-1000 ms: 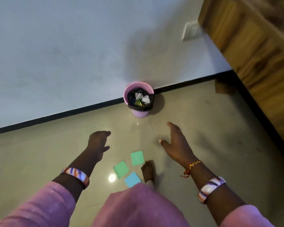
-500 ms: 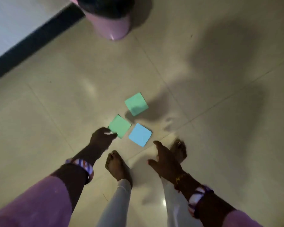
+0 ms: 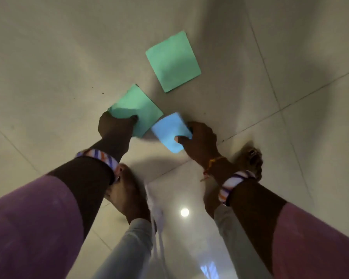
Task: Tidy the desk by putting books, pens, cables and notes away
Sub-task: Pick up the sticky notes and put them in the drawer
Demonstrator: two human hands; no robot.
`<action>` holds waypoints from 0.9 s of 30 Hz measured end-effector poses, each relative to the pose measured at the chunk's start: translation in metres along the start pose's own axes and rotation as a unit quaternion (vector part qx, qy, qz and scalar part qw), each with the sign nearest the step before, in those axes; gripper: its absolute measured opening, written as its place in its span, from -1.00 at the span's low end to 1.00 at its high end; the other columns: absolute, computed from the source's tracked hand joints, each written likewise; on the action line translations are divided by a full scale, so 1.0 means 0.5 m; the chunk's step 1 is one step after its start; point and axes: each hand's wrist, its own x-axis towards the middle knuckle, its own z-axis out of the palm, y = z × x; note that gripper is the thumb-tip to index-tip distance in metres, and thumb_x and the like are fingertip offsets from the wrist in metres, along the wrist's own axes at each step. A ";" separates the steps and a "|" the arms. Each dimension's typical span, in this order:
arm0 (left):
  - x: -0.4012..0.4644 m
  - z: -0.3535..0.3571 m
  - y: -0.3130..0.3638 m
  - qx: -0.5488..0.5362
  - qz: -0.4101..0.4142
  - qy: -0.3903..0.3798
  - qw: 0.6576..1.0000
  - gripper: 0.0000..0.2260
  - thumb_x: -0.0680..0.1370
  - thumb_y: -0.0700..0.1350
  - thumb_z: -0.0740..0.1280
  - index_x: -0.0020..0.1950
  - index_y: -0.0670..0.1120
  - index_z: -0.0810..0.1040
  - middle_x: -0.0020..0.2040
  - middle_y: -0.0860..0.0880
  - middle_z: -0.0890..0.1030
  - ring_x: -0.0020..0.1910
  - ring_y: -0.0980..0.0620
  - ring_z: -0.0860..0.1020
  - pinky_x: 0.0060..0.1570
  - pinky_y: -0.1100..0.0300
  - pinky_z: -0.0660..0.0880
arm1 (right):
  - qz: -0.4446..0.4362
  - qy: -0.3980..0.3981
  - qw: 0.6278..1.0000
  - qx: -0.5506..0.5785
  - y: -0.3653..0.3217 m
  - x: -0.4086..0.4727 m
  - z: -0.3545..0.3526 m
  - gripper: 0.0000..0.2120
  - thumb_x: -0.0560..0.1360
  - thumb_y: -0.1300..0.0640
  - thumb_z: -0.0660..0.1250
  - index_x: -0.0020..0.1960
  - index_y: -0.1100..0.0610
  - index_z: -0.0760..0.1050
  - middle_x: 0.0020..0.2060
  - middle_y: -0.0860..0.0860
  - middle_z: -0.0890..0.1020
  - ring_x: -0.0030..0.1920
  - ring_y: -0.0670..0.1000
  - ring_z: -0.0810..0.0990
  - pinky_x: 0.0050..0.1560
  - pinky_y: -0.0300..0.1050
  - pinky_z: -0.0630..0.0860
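Three square sticky notes lie on the tiled floor point(image 3: 48, 77). My left hand point(image 3: 115, 127) pinches the near edge of a green note point(image 3: 138, 109), thumb on top. The blue note point(image 3: 169, 130) is gripped by my right hand point(image 3: 199, 140), thumb on its face and fingers curled behind its right edge; the note looks lifted and blurred. A second green note point(image 3: 173, 61) lies flat and untouched farther away.
My two bare feet point(image 3: 129, 196) point(image 3: 250, 164) stand just behind the notes, with light trouser legs below. A ceiling light reflects as a bright spot point(image 3: 184, 212) on the glossy tiles. Dark grout lines cross the floor.
I have bent much closer to the floor; the pink bin has left the view. My left hand took hold of the near green note and my right hand reached forward and gripped the blue note.
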 end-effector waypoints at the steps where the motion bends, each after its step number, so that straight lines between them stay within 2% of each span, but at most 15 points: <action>1: -0.002 -0.016 0.005 0.007 0.011 -0.020 1.000 -0.50 0.28 -0.10 0.51 0.16 -0.24 0.53 0.12 -0.26 0.59 0.11 -0.22 0.58 0.09 -0.14 0.54 | 0.007 0.001 0.994 0.105 -0.014 0.008 -0.028 -0.71 0.39 0.12 0.46 0.08 0.19 0.58 -0.04 0.12 0.67 -0.01 0.10 0.61 0.00 -0.09 0.44; 3: -0.006 -0.048 0.012 0.009 0.025 -0.040 0.999 -0.64 0.40 -0.14 0.44 0.12 -0.29 0.52 0.03 -0.27 0.59 0.09 -0.27 0.58 0.08 -0.19 0.53 | -0.019 0.033 0.984 0.172 -0.053 0.036 -0.082 -0.73 0.34 0.10 0.51 -0.02 0.22 0.63 -0.15 0.10 0.68 -0.13 0.01 0.63 -0.17 -0.26 0.49; 5: -0.018 -0.079 0.022 -0.060 0.025 -0.054 0.996 -0.71 0.48 -0.28 0.34 0.19 -0.28 0.48 0.01 -0.22 0.53 0.06 -0.25 0.56 0.01 -0.16 0.55 | -0.054 0.055 0.991 0.111 -0.094 0.096 -0.118 -0.67 0.32 0.09 0.52 -0.02 0.27 0.62 -0.10 0.13 0.67 -0.09 0.04 0.63 -0.28 -0.35 0.44; 8: -0.048 -0.126 0.032 -0.123 0.035 -0.083 0.988 -0.68 0.56 -0.36 0.19 0.31 -0.24 0.39 0.09 -0.18 0.48 0.05 -0.20 0.49 -0.08 -0.07 0.54 | -0.066 0.092 0.990 -0.087 -0.157 0.193 -0.122 -0.55 0.39 0.10 0.46 0.21 0.22 0.47 0.28 0.18 0.41 0.22 0.16 0.45 0.07 -0.15 0.40; 10: -0.059 -0.154 0.029 -0.133 0.052 -0.101 0.985 -0.70 0.58 -0.34 0.15 0.31 -0.21 0.39 0.06 -0.17 0.50 0.01 -0.17 0.50 -0.21 0.05 0.61 | -0.046 0.124 0.978 -0.161 -0.171 0.217 -0.103 -0.53 0.45 0.19 0.36 0.32 0.16 0.31 0.37 0.16 0.28 0.32 0.19 0.34 0.18 -0.06 0.37; 13: -0.091 -0.181 0.022 -0.132 0.061 -0.104 0.984 -0.73 0.58 -0.33 0.14 0.27 -0.22 0.41 -0.09 -0.11 0.53 -0.13 -0.08 0.52 -0.40 0.26 0.61 | 0.015 0.060 0.993 -0.100 -0.164 0.185 -0.081 -0.55 0.53 0.27 0.18 0.40 0.27 0.20 0.34 0.22 0.36 0.30 0.24 0.39 0.24 0.09 0.41; 14: -0.110 -0.186 0.023 -0.129 0.060 -0.099 0.985 -0.74 0.58 -0.34 0.14 0.26 -0.26 0.41 -0.09 -0.15 0.52 -0.19 -0.05 0.53 -0.45 0.30 0.58 | 0.022 0.047 0.996 -0.079 -0.155 0.166 -0.081 -0.53 0.53 0.26 0.18 0.42 0.27 0.19 0.32 0.22 0.39 0.30 0.23 0.41 0.26 0.10 0.40; 16: -0.156 -0.198 0.032 -0.132 0.052 -0.078 0.987 -0.76 0.55 -0.34 0.19 0.21 -0.30 0.44 -0.01 -0.28 0.51 -0.31 0.01 0.55 -0.46 0.32 0.56 | 0.034 0.028 0.999 -0.006 -0.141 0.115 -0.111 -0.54 0.44 0.25 0.32 0.33 0.20 0.36 0.24 0.17 0.52 0.23 0.18 0.51 0.19 0.02 0.47; 18: -0.204 -0.209 0.050 -0.129 0.058 -0.083 0.986 -0.81 0.45 -0.25 0.31 0.04 -0.26 0.52 -0.01 -0.27 0.53 -0.25 -0.06 0.57 -0.16 -0.04 0.63 | 0.046 -0.023 0.994 0.097 -0.137 0.045 -0.162 -0.61 0.32 0.30 0.47 0.14 0.24 0.54 0.05 0.17 0.64 0.06 0.14 0.61 0.02 -0.08 0.53; 19: -0.233 -0.214 0.069 -0.110 0.058 -0.088 0.988 -0.85 0.45 -0.19 0.32 -0.01 -0.20 0.54 -0.07 -0.20 0.55 -0.15 -0.09 0.56 0.00 -0.22 0.56 | 0.054 -0.048 0.983 0.167 -0.131 0.000 -0.200 -0.65 0.30 0.34 0.49 0.06 0.27 0.57 -0.04 0.16 0.66 -0.05 0.12 0.63 -0.07 -0.12 0.55; 20: -0.269 -0.220 0.097 -0.095 0.058 -0.087 0.990 -0.86 0.48 -0.15 0.29 -0.02 -0.18 0.54 -0.11 -0.16 0.54 -0.10 -0.11 0.53 0.07 -0.27 0.51 | 0.064 -0.065 0.966 0.243 -0.131 -0.049 -0.247 -0.68 0.29 0.39 0.49 0.02 0.27 0.57 -0.12 0.13 0.65 -0.15 0.06 0.63 -0.17 -0.19 0.56; 21: -0.306 -0.225 0.127 -0.090 0.061 -0.087 0.990 -0.88 0.51 -0.14 0.24 -0.05 -0.15 0.54 -0.12 -0.16 0.54 -0.10 -0.11 0.52 0.09 -0.24 0.51 | 0.070 -0.086 0.947 0.300 -0.135 -0.102 -0.296 -0.69 0.30 0.42 0.47 0.01 0.24 0.56 -0.16 0.09 0.64 -0.23 -0.03 0.62 -0.26 -0.26 0.55; 23: -0.398 -0.233 0.206 -0.096 0.084 -0.114 0.985 -0.87 0.52 -0.15 0.18 -0.16 -0.04 0.51 -0.15 -0.18 0.55 -0.16 -0.11 0.50 -0.03 -0.06 0.53 | 0.059 -0.140 0.922 0.357 -0.147 -0.197 -0.402 -0.70 0.32 0.42 0.45 0.01 0.20 0.55 -0.16 0.04 0.65 -0.21 -0.09 0.62 -0.30 -0.30 0.53; 25: -0.517 -0.257 0.307 -0.090 0.118 -0.167 0.975 -0.84 0.58 -0.21 0.16 -0.11 -0.07 0.50 -0.19 -0.12 0.54 -0.22 -0.10 0.49 -0.26 0.16 0.53 | 0.027 -0.174 0.911 0.373 -0.176 -0.291 -0.525 -0.71 0.33 0.39 0.45 0.00 0.14 0.57 -0.16 -0.02 0.68 -0.17 -0.09 0.64 -0.27 -0.28 0.54; 27: -0.642 -0.285 0.412 -0.083 0.151 -0.233 0.957 -0.82 0.63 -0.22 0.09 -0.01 -0.09 0.48 -0.18 -0.10 0.53 -0.28 -0.01 0.51 -0.43 0.30 0.53 | -0.009 -0.178 0.907 0.382 -0.215 -0.374 -0.648 -0.68 0.29 0.40 0.48 -0.04 0.10 0.58 -0.26 -0.11 0.69 -0.23 -0.16 0.64 -0.32 -0.32 0.51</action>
